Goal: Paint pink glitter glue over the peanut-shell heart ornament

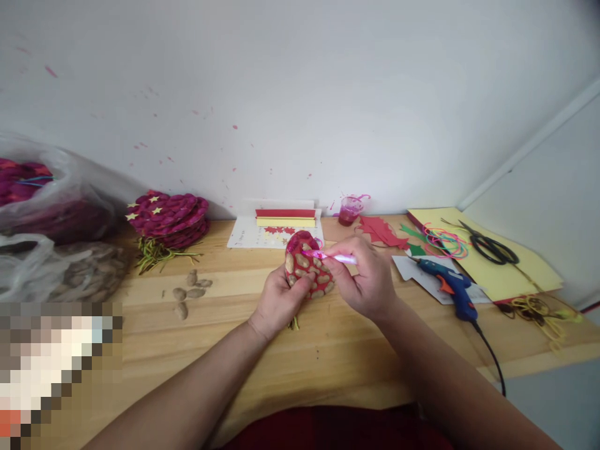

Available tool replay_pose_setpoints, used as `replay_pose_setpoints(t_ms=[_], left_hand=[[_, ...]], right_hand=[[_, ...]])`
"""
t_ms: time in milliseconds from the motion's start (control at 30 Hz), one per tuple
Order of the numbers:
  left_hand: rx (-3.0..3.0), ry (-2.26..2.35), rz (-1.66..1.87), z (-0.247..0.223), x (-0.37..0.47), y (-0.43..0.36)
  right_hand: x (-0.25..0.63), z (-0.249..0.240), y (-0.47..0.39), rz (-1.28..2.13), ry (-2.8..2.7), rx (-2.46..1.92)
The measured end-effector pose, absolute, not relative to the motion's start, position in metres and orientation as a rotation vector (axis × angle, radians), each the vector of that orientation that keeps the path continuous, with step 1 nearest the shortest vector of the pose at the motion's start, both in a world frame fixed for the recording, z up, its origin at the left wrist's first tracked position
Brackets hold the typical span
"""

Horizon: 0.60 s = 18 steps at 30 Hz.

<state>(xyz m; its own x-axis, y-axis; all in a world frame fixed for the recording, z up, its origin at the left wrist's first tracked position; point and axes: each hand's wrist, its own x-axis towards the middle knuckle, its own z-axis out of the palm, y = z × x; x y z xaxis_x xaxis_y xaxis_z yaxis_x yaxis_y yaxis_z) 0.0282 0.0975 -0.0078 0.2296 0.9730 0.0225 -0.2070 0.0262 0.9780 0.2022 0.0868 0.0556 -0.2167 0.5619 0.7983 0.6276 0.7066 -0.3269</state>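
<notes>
A red piece covered with peanuts is held up over the middle of the wooden table; its upper rim is purple, the lower peanuts are bare tan. My left hand is closed on its lower left side, thumb on the front. In my right hand is a pinkish-white brush, pinched between thumb and fingers, its purple-stained tip touching the peanuts. Behind stands a clear cup of purple paint. Several loose peanuts lie to the left.
Purple peanut pieces are stacked at the left, near plastic bags. A paper sheet with small stars lies at the back. On the right are a blue glue gun with its cord, black scissors, coloured strings and yellow paper.
</notes>
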Motion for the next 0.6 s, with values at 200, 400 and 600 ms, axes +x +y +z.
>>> replay_pose_setpoints(t_ms=[200, 400, 600], left_hand=[[1.134, 0.885, 1.136, -0.0043, 0.0272, 0.0976], [1.221, 0.923, 1.118, -0.0053, 0.0259, 0.0979], [1.294, 0.956, 1.131, -0.0025, 0.0255, 0.0985]], right_hand=[[0.204, 0.055, 0.0878, -0.121, -1.903, -0.925], [0.203, 0.0529, 0.0877, -0.152, -1.95, -0.899], [0.2016, 0.0525, 0.0875, -0.196, -1.973, -0.859]])
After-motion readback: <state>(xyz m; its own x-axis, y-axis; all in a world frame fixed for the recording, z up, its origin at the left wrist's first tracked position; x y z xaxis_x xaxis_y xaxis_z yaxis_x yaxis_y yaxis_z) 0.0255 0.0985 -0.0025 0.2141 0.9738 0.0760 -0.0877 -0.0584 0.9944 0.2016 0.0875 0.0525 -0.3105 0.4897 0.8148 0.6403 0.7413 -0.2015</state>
